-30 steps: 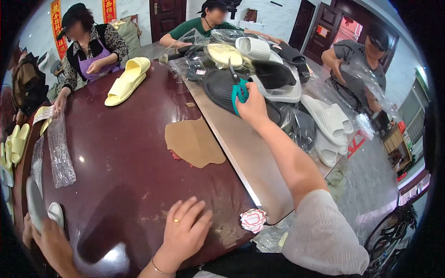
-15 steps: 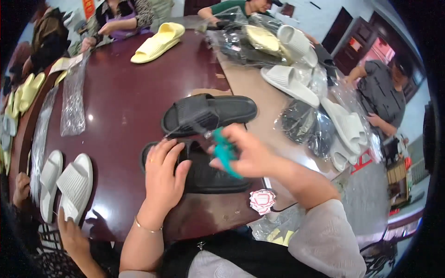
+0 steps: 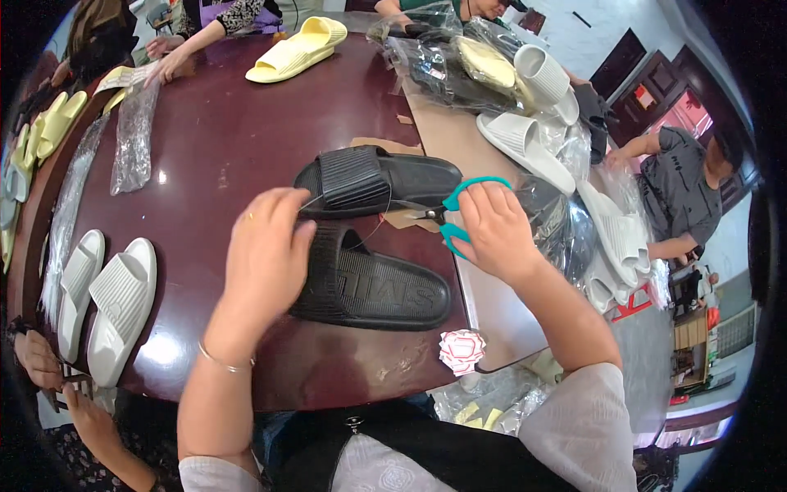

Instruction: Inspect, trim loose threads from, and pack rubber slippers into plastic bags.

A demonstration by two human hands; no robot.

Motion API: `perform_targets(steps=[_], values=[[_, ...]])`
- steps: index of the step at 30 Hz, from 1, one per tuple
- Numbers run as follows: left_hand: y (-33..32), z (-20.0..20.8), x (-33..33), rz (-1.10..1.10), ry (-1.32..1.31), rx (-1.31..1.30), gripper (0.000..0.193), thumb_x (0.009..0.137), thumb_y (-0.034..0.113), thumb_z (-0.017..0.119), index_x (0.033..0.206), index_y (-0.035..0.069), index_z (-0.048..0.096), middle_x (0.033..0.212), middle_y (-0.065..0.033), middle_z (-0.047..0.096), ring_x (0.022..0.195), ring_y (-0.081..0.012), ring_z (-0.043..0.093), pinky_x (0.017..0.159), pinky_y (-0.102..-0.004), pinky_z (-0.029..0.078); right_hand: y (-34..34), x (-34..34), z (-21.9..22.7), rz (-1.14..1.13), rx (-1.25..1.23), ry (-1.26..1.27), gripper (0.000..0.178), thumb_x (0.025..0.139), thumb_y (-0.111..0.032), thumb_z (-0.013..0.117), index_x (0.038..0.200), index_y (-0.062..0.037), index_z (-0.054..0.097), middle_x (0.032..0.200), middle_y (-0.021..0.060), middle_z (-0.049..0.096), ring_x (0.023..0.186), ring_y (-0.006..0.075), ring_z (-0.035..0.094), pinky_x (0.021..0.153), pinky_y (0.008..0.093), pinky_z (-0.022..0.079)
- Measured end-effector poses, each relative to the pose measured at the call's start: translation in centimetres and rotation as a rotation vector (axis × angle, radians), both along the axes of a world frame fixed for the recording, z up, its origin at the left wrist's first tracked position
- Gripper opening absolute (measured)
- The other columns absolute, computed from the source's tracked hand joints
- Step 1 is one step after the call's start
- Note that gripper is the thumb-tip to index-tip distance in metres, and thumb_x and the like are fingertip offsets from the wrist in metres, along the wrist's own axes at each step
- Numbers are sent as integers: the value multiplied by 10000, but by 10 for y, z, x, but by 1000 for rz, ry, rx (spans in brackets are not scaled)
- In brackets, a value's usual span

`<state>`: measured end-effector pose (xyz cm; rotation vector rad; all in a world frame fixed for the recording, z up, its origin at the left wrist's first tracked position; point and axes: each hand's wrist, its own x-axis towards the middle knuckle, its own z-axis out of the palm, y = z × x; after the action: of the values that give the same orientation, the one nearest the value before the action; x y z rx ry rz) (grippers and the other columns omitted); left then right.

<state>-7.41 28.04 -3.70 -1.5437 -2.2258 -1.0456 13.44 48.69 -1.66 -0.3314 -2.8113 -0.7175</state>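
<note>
Two black slide slippers lie on the dark red table in front of me, the far slipper [image 3: 352,180] and the near slipper [image 3: 377,291]. In my right hand [image 3: 496,225] is a pair of teal-handled scissors [image 3: 447,211], with the dark blades pointing left between the slippers. A thin dark thread [image 3: 385,228] loops between the two slippers near the blades. My left hand [image 3: 270,242] pinches it beside the far slipper's strap, and part of the near slipper's toe is behind this hand.
A white-and-red round bundle [image 3: 462,353] sits by the front edge. Light grey slippers [image 3: 123,303] are at left, a pale yellow slipper [image 3: 299,51] at the far side. White slippers [image 3: 525,152] and plastic-bagged ones crowd the right. Other people work around the table.
My right hand with the scissors has moved right and up, away from the near slipper. My left hand has shifted left and up, uncovering more of that slipper. The view has shifted slightly.
</note>
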Motion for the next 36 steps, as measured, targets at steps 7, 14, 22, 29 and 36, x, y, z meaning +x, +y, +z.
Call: perform_targets(steps=[7, 14, 22, 29, 36], values=[[26, -13, -46, 128, -186, -394, 209, 816, 188, 587, 941, 22, 614, 888, -154, 633, 850, -317, 601, 754, -389, 464, -3, -15, -9, 101, 63, 22, 570, 615, -316, 723, 1043, -15, 498, 1020, 98, 523, 1005, 254, 490, 871, 361, 385], [48, -22, -66, 61, -238, -424, 184, 702, 150, 691, 819, 22, 629, 729, -139, 634, 722, -302, 620, 658, -372, 479, 5, -13, -14, 165, -45, 126, 475, 604, -248, 737, 961, -29, 513, 837, 81, 544, 802, 250, 547, 710, 343, 443], [38, -25, -69, 95, -248, -230, 130, 710, 95, 653, 820, 36, 617, 763, -123, 644, 763, -284, 627, 682, -373, 488, 8, 14, -11, 65, -205, 279, 420, 611, -237, 755, 924, -58, 541, 792, 92, 575, 710, 281, 574, 616, 364, 466], [3, 14, -61, 103, -820, 682, 69, 851, 63, 565, 896, 25, 528, 757, -77, 595, 680, -163, 614, 572, -274, 488, 2, 71, 10, -226, -507, 587, 292, 726, -207, 734, 894, -47, 556, 737, 81, 599, 630, 211, 596, 567, 297, 460], [59, 24, 107, -444, -1592, 620, 102, 851, 55, 575, 832, 49, 475, 785, -92, 599, 730, -196, 630, 664, -307, 533, -2, 142, 72, -101, -976, 1310, 306, 851, -256, 631, 989, 2, 539, 687, -10, 499, 574, 88, 454, 534, 208, 365]])
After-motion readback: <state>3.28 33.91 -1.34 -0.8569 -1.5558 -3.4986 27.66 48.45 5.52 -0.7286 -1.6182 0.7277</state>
